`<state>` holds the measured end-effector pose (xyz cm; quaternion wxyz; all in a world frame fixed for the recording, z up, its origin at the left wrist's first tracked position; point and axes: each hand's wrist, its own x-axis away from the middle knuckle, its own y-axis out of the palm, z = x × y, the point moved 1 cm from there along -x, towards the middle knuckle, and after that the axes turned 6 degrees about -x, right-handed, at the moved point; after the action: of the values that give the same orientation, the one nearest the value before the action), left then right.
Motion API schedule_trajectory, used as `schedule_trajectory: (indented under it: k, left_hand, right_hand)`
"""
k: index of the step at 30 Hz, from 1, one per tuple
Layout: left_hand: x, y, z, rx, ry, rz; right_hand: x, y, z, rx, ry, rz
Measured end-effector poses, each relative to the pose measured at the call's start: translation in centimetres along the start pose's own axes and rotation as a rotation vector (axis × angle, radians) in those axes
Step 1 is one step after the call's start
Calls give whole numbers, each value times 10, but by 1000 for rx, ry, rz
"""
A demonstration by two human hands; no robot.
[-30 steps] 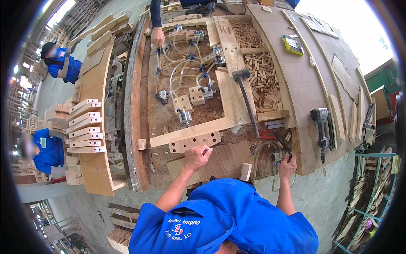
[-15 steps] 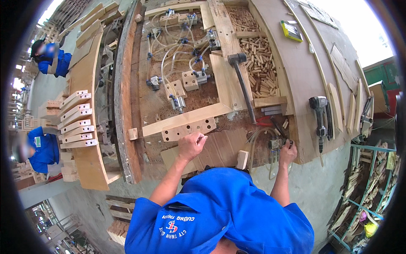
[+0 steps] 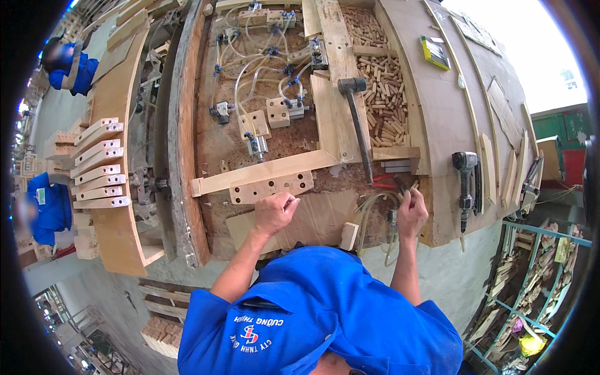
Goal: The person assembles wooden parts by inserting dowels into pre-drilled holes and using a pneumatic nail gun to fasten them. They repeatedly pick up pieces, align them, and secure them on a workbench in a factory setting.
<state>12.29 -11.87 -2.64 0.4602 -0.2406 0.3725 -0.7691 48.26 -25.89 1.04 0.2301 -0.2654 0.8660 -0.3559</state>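
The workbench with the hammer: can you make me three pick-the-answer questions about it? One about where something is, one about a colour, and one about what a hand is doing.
1. Where does the hammer lie?
A. beside the tray of wooden dowels
B. on the floor
C. in the person's left hand

2. What colour is the person's shirt?
A. red
B. blue
C. white

3. What is the left hand doing?
A. gripping the power drill
B. hanging off the bench
C. resting closed at the drilled wooden block

Answers: 1 A, its long handle runs along the dowel tray's edge. 2 B, the cloth is bright blue. 3 C, the curled fingers sit at the block's lower edge, while the right hand is at the hoses.
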Motion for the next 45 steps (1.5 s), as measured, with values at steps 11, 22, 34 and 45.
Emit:
schedule_trajectory:
  k: [11,22,34,45]
  left_hand:
    - [-1,1,-2,4,0,-14]
    - [-8,-5,4,70,-85,-92]
    - [-31,17,57,702,-152,-299]
    - [-62,70,75,1083,-227,-346]
  right_hand:
    - [-131,-73,48,648,20,157]
    - [-175,-78,94,656,-80,-36]
    - [-143,-113,-48,-605,464,-421]
    - [-29,49,-155,-753,508,-903]
